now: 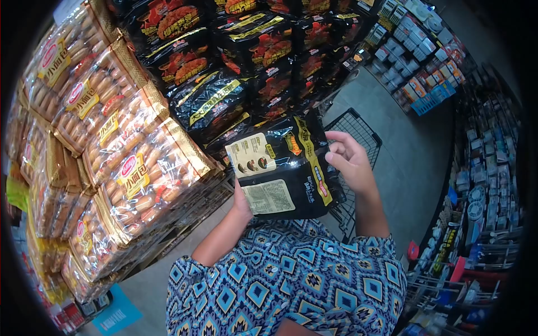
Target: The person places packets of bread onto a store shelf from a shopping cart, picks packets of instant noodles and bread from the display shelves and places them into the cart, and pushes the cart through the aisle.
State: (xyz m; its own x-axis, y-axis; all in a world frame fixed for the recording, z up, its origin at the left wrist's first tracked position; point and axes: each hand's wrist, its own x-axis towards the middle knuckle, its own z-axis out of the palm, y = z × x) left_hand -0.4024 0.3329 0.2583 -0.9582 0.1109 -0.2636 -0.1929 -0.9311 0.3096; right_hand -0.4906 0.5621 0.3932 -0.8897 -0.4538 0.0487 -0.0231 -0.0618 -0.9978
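A black snack bag (300, 168) with yellow strips faces me at chest height. Its cream printed panels show small food pictures and dense text. My left hand (242, 203) grips the lower left edge, most of its fingers hidden behind the bag. At the upper right edge, my right hand (348, 159) has its fingers curled and thumb bent against the bag. Just beyond are stacked black food packs (210, 98) with red and orange pictures. Clear packs of small bread rolls (140, 176), with gold edges, are piled to the left.
Behind the bag, a black wire shopping cart (364, 137) stands on the grey floor (412, 162). Shelves of household goods (476, 207) line the right side. A blue basket (434, 99) sits by the far shelf. A blue sign (117, 312) is at lower left.
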